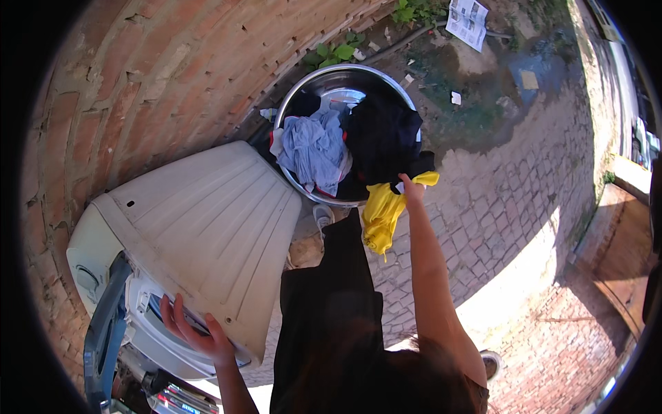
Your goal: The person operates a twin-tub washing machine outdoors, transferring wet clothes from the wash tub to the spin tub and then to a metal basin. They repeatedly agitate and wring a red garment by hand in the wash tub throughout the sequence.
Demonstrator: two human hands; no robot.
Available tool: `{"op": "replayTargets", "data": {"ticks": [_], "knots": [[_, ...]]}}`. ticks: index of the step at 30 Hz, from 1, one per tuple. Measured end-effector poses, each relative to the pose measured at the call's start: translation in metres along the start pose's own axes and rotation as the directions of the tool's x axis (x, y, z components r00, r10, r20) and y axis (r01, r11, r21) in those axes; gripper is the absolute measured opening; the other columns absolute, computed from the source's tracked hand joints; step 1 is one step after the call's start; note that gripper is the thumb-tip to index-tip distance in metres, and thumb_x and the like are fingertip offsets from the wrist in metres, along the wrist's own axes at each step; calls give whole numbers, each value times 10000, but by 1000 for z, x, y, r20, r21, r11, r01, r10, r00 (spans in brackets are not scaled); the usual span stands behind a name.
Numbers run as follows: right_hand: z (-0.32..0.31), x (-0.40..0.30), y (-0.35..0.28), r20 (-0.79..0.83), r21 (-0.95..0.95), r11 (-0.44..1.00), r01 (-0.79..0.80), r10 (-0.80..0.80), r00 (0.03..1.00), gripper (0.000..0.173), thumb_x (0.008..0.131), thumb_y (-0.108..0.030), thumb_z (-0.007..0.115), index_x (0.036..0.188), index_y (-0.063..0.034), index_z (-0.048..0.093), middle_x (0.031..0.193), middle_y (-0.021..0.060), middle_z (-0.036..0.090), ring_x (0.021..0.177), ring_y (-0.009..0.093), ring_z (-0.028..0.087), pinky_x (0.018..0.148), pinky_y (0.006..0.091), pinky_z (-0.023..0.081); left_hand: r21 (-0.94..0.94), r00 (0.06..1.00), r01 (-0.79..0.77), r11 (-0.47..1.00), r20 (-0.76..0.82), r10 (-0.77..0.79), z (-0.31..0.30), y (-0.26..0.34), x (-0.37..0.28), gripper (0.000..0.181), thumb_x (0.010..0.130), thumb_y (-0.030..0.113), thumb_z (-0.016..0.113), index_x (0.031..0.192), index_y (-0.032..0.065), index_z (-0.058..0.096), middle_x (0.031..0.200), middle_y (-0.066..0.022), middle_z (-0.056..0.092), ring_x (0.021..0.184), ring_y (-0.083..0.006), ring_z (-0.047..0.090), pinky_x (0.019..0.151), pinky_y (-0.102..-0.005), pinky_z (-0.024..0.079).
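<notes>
My right hand (413, 192) grips a yellow garment (381, 217) at the near right rim of a round metal basin (310, 83). The yellow cloth hangs down outside the rim, and part of it sticks out past my fingers. Right against that hand lies dark clothing (382, 137), heaped in the basin's right side; I cannot tell whether my fingers also hold some of it. A light blue garment with red edging (314, 147) lies crumpled on the left. My left hand (192, 334), fingers apart and holding nothing, is over the opening of a top-loading washing machine (207, 202).
The machine's blue-framed lid (106, 331) stands raised. A brick wall (134, 88) runs behind machine and basin. Beyond the basin are wet ground (455, 116), a hose (398, 45), green plants (333, 50) and a printed sheet (466, 23). Paving (496, 207) extends right. My shoe (323, 216) is below the basin.
</notes>
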State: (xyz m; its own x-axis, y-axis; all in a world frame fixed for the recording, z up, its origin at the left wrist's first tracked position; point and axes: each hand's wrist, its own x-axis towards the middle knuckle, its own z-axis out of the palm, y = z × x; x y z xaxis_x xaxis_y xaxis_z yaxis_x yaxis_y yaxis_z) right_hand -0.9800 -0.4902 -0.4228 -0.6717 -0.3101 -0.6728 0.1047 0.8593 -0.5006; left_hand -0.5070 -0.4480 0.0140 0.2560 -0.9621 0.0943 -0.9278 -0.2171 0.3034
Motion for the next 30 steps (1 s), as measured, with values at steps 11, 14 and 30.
{"op": "replayTargets", "data": {"ticks": [11, 14, 30], "knots": [[105, 17, -83, 319, -687, 66, 724, -867, 382, 782, 761, -349, 734, 1440, -235, 366, 1515, 122, 278, 1411, 398, 199, 1106, 614, 186, 184, 991, 130, 974, -30, -127, 2, 5, -8, 646, 919, 525, 367, 1361, 60, 433, 1440, -194, 330, 1316, -363, 344, 1015, -573, 354], [131, 37, -53, 491, -756, -75, 650, -722, 488, 821, 713, -455, 745, 1431, -292, 384, 1537, 95, 239, 1431, 385, 149, 1074, 685, 156, 350, 979, 174, 921, 38, -199, -3, 21, -1, 677, 915, 546, 327, 1380, 57, 384, 1459, -206, 281, 1341, -372, 313, 1027, -602, 327], [142, 78, -18, 262, -612, 375, 696, -734, 627, 542, 799, -329, 675, 1306, -195, 540, 1494, 148, 299, 1394, 356, 249, 1087, 647, 176, 133, 996, 78, 988, 25, -82, 4, 11, 5, 647, 915, 496, 413, 1333, 3, 405, 1410, -251, 323, 1314, -402, 332, 1036, -595, 320]]}}
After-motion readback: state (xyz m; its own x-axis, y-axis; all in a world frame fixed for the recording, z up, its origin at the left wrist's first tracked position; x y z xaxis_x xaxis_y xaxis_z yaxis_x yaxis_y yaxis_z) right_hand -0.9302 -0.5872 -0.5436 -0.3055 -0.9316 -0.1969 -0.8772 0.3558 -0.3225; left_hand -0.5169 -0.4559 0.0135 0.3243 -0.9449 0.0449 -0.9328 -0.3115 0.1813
